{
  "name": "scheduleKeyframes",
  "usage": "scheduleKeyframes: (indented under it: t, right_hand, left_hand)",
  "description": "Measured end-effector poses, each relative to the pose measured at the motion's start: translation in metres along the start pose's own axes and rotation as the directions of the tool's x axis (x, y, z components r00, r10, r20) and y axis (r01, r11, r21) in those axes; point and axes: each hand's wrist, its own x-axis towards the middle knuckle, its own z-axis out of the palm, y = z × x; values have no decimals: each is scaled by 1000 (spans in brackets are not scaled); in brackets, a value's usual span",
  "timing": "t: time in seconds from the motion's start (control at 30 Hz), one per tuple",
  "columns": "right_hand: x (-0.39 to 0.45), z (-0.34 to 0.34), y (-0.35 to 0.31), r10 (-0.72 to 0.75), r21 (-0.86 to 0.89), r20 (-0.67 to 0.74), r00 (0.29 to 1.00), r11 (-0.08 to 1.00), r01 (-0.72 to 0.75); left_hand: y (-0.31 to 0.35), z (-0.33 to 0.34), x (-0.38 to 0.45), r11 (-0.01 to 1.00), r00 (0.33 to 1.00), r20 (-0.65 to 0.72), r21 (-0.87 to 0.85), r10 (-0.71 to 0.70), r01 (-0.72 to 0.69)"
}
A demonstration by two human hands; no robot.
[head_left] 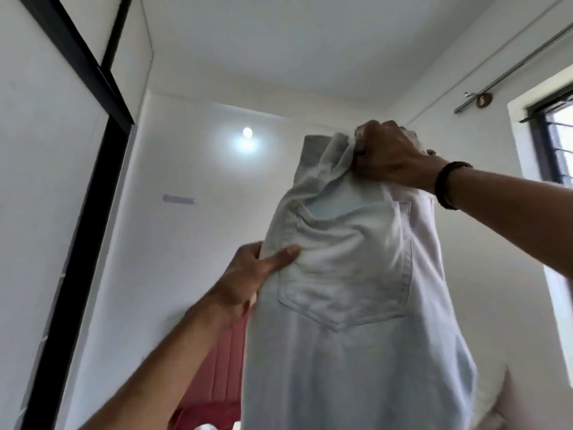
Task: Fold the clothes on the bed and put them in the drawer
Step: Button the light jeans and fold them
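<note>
The jeans fill most of the view, a pale, near-white pair held up high in the air against the far wall, back pocket facing the camera, the legs hanging down out of frame. They are nowhere near folded, and the bed and drawer are not really visible (only a red headboard shows low down behind the cloth).

The chief risk I see is in the weight. Denim is heavy, and nearly all of it seems to hang from the right hand, which is clenched around a bunched wad of waistband at the top. A bunched grip like that could slip, or leave the waistband twisted, so that the legs would not line up seam to seam when lowered.

The left hand holds the side edge beside the pocket, thumb pressed on the front and fingers curled behind. That pinch looks light; a hard shake to straighten the legs might tear the cloth free of it, and the pair would swing or drop in a heap.

Smallest worry: a dark band on the right wrist sits close to the fabric and might snag a seam or belt loop.
</note>
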Motion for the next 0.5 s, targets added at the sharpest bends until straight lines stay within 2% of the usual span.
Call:
scheduleKeyframes:
  t: [0.03,0.1,0.13,0.2,0.27,0.33,0.4,0.5]
  right_hand:
    - [2,-4,1,12,-21,-23,1000,1000,-12]
    - [6,-7,0,31,-51,-35,999,998,-33]
    - [5,-7,1,39,-73,-21,999,996,-41]
    - [-2,-2,-1,31,-120,1,1000,992,-30]
    - [-8,3,-4,-27,-165,-27,999,986,23]
    - [-3,-1,-3,-86,-237,-45,995,969,73]
    - [16,-14,0,-104,-287,-103,989,955,71]
    - [58,-45,9,-124,-291,-267,956,956,43]
  left_hand:
    - [8,-1,1,995,999,34,-94,22,-19]
    - [13,-2,-8,969,990,142,-241,-14,48]
    - [7,-1,-17,970,983,173,-220,-67,105]
    - [-30,-7,-43,971,970,126,-94,-206,218]
    - [-57,-6,-68,937,893,293,32,-343,349]
    - [-68,-10,-62,969,895,371,92,-246,228]
    - [-53,-7,-44,988,944,299,104,-143,117]
    - [-19,-4,-15,999,984,172,-4,-37,38]
